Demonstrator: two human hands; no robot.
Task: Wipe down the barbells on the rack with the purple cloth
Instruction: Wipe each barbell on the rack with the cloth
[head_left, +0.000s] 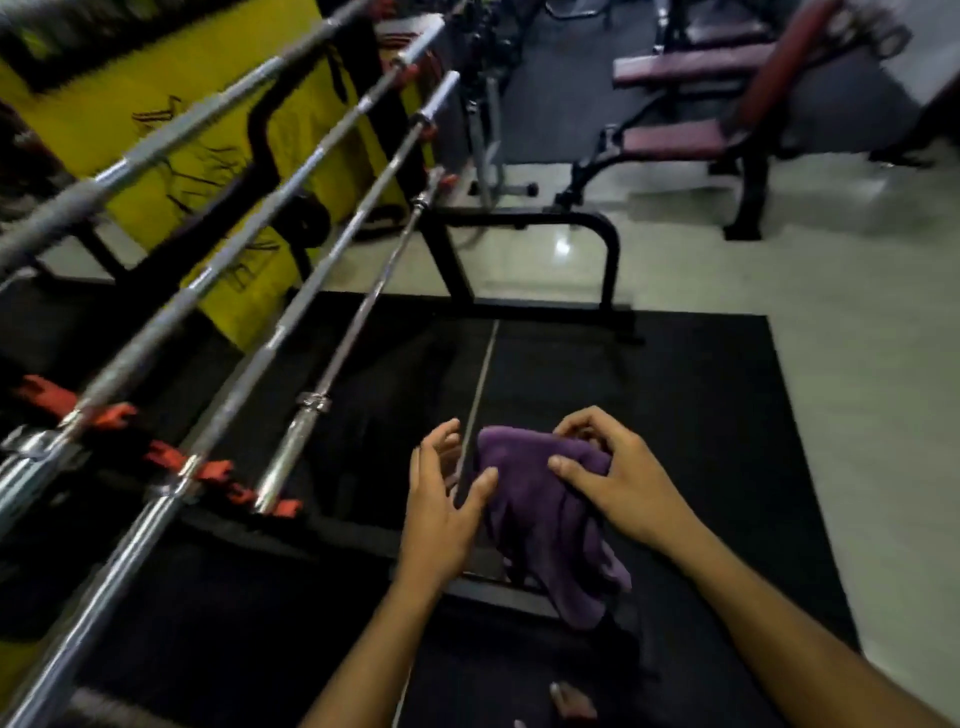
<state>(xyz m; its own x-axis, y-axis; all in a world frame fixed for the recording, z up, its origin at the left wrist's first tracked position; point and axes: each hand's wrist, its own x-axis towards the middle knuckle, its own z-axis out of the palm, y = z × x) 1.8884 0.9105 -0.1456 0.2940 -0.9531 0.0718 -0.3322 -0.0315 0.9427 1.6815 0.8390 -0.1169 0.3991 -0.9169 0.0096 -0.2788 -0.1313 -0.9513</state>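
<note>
Head view looks down a rack of barbells (291, 291) that slant from lower left to upper right, their chrome shafts resting in orange-red cradles (208, 467); the purple cloth (540, 514) is not on any of them but bunched in front of the person, over a thin bar (480, 384) that runs away along the middle of the black floor mat (701, 395); whether the cloth actually rests on that thin bar or merely hangs before it, I cannot tell. The right hand (623, 478) grips the cloth from above, fingers curled into its top fold and thumb pressed on the fabric, so the loose end droops below; the left hand (441, 504) is spread, its thumb touching the cloth's near edge and its fingers relaxed just beside the thin bar, holding nothing; this looks like gathering or refolding the cloth into a pad before wiping, a judgement only. The nearest racked barbell's sleeve (291, 447) lies just left of the left hand; the black rack frame (519, 228) stands beyond the mat, and maroon benches (691, 104) sit well apart on the pale floor; yellow panels (171, 104) back the rack; the crowded shafts and cradles would hinder long strokes.
</note>
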